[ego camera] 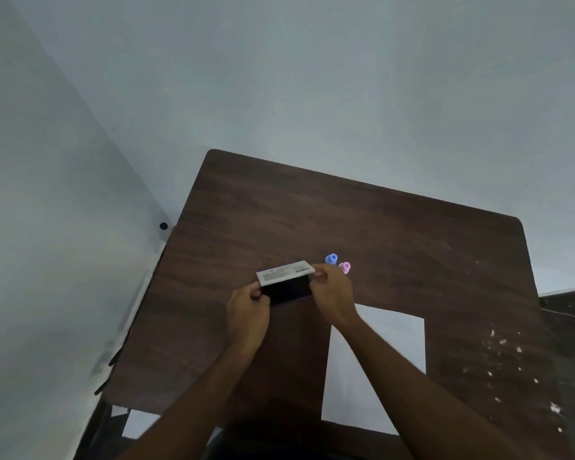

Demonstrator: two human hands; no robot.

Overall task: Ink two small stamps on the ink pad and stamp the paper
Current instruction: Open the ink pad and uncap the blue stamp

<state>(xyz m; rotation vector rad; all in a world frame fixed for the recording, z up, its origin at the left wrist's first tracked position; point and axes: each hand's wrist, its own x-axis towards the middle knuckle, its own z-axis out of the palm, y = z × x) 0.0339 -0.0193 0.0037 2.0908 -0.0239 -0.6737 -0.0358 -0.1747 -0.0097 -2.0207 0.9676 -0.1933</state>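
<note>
Our fingers (317, 273) pinch the ink pad (287, 287) at both ends, left hand (248, 315) and right hand (332, 293) holding it mid-tabletop (395, 234), forearms reaching from the near edge, two stamps (337, 263) just beyond, paper (395, 343) toward the near-right.

Left grip (248, 308), right grip (332, 290) pinched, arms extended.

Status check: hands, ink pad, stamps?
Both hands, left and right, on ink pad, lid raised. Blue stamp, pink stamp untouched. Paper blank.

Two stamps (331, 259) (345, 267), one ink pad (287, 283), seemingly one paper (392, 340)
</note>
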